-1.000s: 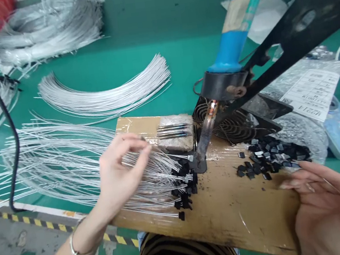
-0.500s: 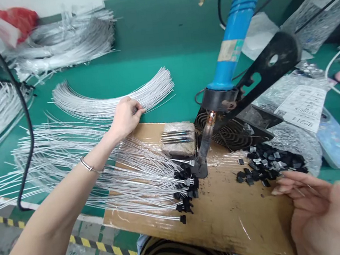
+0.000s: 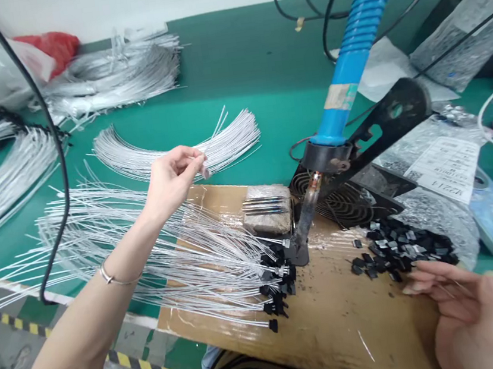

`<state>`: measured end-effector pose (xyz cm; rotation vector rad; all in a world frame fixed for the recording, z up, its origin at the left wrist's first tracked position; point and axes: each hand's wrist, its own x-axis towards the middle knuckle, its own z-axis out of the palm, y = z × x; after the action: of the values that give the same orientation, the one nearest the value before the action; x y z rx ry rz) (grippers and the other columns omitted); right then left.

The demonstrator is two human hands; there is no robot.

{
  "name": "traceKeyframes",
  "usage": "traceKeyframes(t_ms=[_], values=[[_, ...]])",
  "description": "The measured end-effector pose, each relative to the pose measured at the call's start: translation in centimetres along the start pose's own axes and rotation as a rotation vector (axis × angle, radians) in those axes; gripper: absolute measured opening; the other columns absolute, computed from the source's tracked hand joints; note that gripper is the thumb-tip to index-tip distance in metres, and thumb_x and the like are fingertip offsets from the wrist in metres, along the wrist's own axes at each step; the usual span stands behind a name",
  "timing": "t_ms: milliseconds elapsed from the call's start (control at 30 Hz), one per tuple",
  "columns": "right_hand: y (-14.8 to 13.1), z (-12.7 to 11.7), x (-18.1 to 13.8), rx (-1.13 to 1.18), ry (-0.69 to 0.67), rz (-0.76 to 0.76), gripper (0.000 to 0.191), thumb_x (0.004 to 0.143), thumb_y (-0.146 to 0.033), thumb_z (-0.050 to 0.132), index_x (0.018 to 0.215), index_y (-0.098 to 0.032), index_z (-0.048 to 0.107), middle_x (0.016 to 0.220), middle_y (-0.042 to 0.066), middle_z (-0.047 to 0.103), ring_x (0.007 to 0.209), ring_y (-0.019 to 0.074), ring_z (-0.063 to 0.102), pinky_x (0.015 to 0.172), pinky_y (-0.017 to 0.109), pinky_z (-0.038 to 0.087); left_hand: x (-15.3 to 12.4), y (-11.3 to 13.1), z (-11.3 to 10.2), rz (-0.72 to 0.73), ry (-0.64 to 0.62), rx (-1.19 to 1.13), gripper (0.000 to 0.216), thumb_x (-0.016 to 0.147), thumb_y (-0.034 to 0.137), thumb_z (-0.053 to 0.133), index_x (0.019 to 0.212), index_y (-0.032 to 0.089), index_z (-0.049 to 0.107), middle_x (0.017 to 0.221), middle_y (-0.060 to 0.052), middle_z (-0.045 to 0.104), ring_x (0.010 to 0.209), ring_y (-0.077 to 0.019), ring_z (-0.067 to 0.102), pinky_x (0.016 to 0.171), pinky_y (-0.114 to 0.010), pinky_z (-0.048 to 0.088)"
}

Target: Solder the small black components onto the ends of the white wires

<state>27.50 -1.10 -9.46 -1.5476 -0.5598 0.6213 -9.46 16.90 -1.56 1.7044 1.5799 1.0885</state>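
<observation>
Over the green bench (image 3: 261, 87), the left hand (image 3: 172, 181) has its grip pinched on a thin silver wire (image 3: 215, 129), right above the curved wire bundle (image 3: 148, 157); the right hand (image 3: 478, 312) is loose, fingers spread, beside the black pieces (image 3: 402, 246).

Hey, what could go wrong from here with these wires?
The left hand pinches a thin wire raised above the curved bundle; neighbouring strands may drag out and tangle. The soldering iron stands with its tip bare, close to the black parts by the right hand; a careless reach could burn.
</observation>
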Motion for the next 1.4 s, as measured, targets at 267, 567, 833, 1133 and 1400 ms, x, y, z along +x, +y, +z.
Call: traceKeyframes(t_ms=[267,567,833,1133,1400], values=[[-1.7,0.0,-2.5,-0.027,-0.11,-0.017,0.038,0.087,-0.053,0.082,0.073,-0.018,0.078,0.072,0.004,0.073,0.06,0.0168,0.062,0.055,0.031,0.046,-5.3,3.7,-3.2,-0.129,-0.571,-0.04,0.016,0.085,0.028,0.075,0.069,0.023,0.076,0.054,0.001,0.064,0.048,-0.0131,0.051,0.046,-0.026,0.037],[-5.2,4.3,-7.8,-0.213,-0.76,-0.026,0.016,0.1,-0.033,0.072,0.091,-0.023,0.08,0.075,-0.001,0.064,0.06,0.0115,0.056,0.055,0.023,0.045,-8.7,3.5,0.0,-0.095,-0.817,-0.111,0.02,0.09,0.025,0.069,0.07,0.023,0.071,0.055,0.001,0.063,0.048,-0.0131,0.047,0.045,-0.026,0.035],[-4.4,5.6,-8.2,-0.124,-0.819,0.119,0.029,0.093,-0.036,0.081,0.071,-0.019,0.071,0.067,-0.003,0.06,0.054,0.0089,0.046,0.048,0.021,0.036,-8.9,4.1,0.0,-0.087,-0.811,-0.139,0.019,0.089,0.023,0.069,0.07,0.025,0.072,0.06,0.0,0.069,0.053,-0.0149,0.055,0.05,-0.026,0.045],[-4.5,5.4,-7.9,-0.137,-0.823,0.052,0.029,0.099,-0.033,0.074,0.074,-0.021,0.068,0.067,-0.003,0.055,0.055,0.0099,0.041,0.05,0.025,0.028,-9.8,4.5,-1.9,0.134,-0.581,0.069,0.019,0.093,0.017,0.067,0.089,0.028,0.083,0.099,-0.008,0.083,0.088,-0.0245,0.077,0.082,-0.039,0.062],[-4.7,4.9,-8.3,-0.137,-0.76,0.09,0.029,0.101,-0.035,0.074,0.075,-0.022,0.069,0.065,-0.004,0.051,0.059,0.0115,0.043,0.055,0.027,0.03,-16.0,3.5,-10.3,0.242,-0.785,0.603,0.055,0.091,0.004,0.044,0.111,0.035,0.085,0.124,-0.009,0.08,0.095,-0.0251,0.083,0.068,-0.029,0.065]])
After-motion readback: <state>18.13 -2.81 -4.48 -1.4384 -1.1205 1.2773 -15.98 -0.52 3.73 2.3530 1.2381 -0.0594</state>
